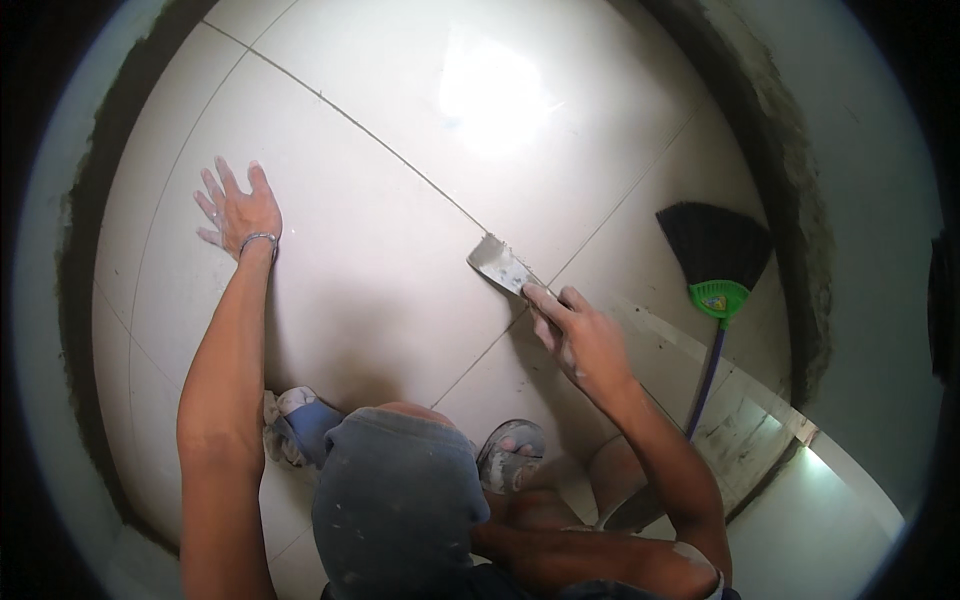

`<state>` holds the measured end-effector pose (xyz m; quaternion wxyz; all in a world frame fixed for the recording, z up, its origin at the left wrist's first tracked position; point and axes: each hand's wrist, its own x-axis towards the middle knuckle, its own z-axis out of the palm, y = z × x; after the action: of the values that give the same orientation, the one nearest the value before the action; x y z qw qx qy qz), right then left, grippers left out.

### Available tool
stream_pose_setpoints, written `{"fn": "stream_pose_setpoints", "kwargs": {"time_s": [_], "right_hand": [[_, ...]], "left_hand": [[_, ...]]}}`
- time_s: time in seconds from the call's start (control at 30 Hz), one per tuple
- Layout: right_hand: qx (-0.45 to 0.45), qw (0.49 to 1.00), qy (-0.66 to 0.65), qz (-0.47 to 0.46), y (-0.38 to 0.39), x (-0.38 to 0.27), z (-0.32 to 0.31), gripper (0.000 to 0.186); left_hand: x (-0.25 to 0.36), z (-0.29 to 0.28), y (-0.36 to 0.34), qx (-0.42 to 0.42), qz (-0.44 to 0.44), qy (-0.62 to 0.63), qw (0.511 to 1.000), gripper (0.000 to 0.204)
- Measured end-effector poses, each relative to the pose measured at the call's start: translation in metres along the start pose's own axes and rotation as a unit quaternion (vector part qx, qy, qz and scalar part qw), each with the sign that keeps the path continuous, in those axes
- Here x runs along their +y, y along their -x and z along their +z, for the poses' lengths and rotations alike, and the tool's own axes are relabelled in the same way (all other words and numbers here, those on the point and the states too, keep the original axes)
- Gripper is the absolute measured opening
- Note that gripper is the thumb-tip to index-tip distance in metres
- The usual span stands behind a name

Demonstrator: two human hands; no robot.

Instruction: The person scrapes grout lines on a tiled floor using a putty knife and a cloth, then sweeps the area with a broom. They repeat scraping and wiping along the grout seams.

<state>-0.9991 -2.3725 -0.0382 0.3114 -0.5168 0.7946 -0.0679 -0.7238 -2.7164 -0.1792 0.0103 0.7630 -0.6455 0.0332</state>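
My right hand (590, 345) is closed around the handle of a putty knife (503, 265). The broad metal blade, smeared with whitish residue, lies low against the pale tile floor (350, 190), over a grout line near where several tile joints cross. Small crumbs sit at the blade's edge. Off to the left, my left hand (247, 215) is laid on the tile with its fingers spread and nothing in it. White dust marks its fingers, and a thin bracelet (260, 240) circles the wrist.
On the right lies a broom (715, 250) with black bristles, a green head and a purple stick. A rough dark strip (790, 200) runs along the wall base. Below are my knee in grey cloth (395, 500) and a dusty sandal (512, 455). A pale-edged panel (830, 440) stands lower right.
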Motion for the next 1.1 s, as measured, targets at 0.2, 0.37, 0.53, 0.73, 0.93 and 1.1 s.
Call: {"fn": "stream_pose_setpoints", "kwargs": {"time_s": [0.2, 0.37, 0.53, 0.73, 0.93, 1.1], "right_hand": [[-0.002, 1.000, 0.014, -0.025, -0.055, -0.040, 0.000, 0.037], [0.033, 0.998, 0.028, -0.044, -0.093, -0.062, 0.008, 0.039], [-0.030, 0.999, 0.003, -0.014, -0.049, -0.036, -0.003, 0.047], [-0.039, 0.999, 0.027, 0.012, -0.002, -0.003, -0.007, 0.046], [-0.009, 1.000, 0.021, -0.020, -0.056, -0.040, -0.002, 0.044], [-0.005, 0.999, 0.019, -0.044, -0.114, -0.083, -0.002, 0.041]], "left_hand": [[-0.001, 0.004, 0.003, -0.003, -0.002, 0.012, 1.000, 0.070], [0.005, 0.003, 0.003, 0.001, 0.009, 0.020, 1.000, 0.070], [-0.001, 0.002, 0.001, -0.005, 0.001, 0.020, 1.000, 0.071], [-0.002, 0.004, 0.001, 0.007, 0.007, 0.020, 1.000, 0.071], [0.001, 0.003, 0.001, 0.013, 0.007, 0.004, 1.000, 0.070], [0.002, -0.003, 0.001, 0.004, 0.005, 0.003, 1.000, 0.069]]}}
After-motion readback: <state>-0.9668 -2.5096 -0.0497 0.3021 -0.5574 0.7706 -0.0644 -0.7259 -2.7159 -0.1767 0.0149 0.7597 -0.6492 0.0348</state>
